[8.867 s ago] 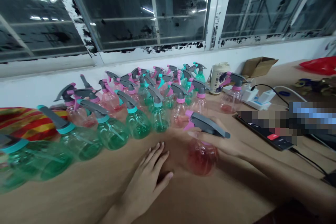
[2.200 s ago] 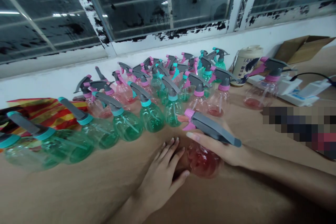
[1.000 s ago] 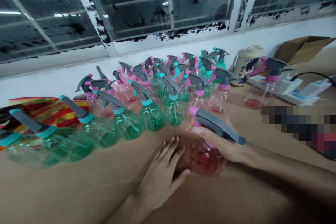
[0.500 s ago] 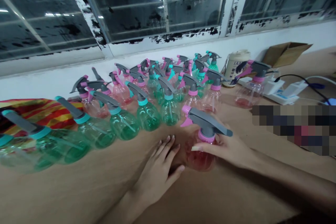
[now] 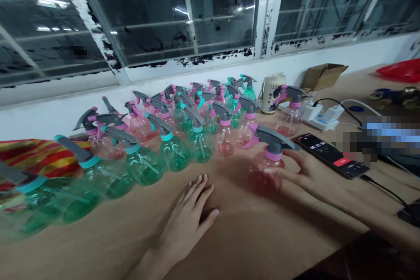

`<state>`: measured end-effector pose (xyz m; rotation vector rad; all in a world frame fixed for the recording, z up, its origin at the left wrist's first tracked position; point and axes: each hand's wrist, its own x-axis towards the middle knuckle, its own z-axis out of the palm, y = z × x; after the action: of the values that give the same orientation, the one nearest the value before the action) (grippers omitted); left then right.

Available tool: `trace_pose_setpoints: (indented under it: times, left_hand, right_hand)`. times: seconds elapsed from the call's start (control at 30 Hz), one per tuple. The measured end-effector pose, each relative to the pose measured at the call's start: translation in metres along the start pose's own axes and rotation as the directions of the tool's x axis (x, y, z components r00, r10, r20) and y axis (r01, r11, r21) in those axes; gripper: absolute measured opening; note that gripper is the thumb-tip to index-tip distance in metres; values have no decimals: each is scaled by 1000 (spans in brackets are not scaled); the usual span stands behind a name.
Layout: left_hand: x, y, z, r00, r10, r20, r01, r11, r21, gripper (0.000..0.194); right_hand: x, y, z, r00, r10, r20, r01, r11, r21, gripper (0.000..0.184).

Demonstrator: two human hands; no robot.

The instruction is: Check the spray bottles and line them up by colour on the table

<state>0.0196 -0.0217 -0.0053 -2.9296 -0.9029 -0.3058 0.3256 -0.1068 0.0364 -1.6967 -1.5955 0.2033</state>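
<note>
A pink spray bottle point(image 5: 264, 175) with a grey trigger head stands upright on the wooden table point(image 5: 249, 245). My right hand point(image 5: 305, 173) wraps its fingers round the bottle's body from the right side. My left hand point(image 5: 188, 221) lies flat on the table with fingers stretched out, a short way left of the bottle and holding nothing. Behind both hands stands a crowd of several green spray bottles point(image 5: 172, 151) and pink spray bottles point(image 5: 226, 140), all with grey triggers.
A phone point(image 5: 331, 155) with a lit screen lies right of my right hand, with a cable. Farther back are a power strip point(image 5: 320, 118), a lone pink bottle point(image 5: 288, 113), a cream jar point(image 5: 272, 92) and a cardboard box point(image 5: 323, 76). A striped cloth point(image 5: 36, 155) lies left.
My right hand shifted from the trigger head to the bottle's body and slid the bottle right and away from my left hand, which stayed flat. The view turned right.
</note>
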Motion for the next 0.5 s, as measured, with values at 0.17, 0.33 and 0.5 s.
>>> trace_pose_setpoints:
  times: [0.17, 0.33, 0.5]
  left_hand:
    - [-1, -6, 4, 999, 16, -45, -14, 999, 34, 49]
    - [-5, -14, 10, 993, 40, -107, -33, 998, 60, 52]
    - [-3, -20, 13, 984, 83, -156, -71, 994, 83, 58]
  right_hand:
    - [19, 41, -22, 999, -16, -42, 11, 995, -101, 42]
    - [42, 68, -28, 994, -23, -104, 6, 987, -160, 44]
    - [66, 80, -25, 977, -27, -212, -20, 975, -219, 47]
